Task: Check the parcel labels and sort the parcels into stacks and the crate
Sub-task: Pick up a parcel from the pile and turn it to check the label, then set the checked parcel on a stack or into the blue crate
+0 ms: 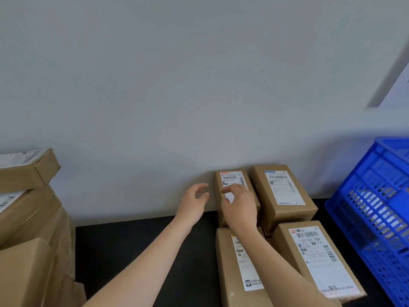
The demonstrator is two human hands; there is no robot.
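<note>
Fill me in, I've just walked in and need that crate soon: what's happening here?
A person is sorting labelled parcels on a black table. Both hands reach for the back-left parcel in a group of four: the right hand is over its label, grip unclear, the left hand open beside it. The blue crate stands to the right, a pile of parcels at the left.

The centre parcel label (231, 177) reads "550 Y773-00 721". The lower-right parcel label (318, 258) reads "133 E01 308". The lower-centre parcel label (245, 262) shows "C611".
</note>
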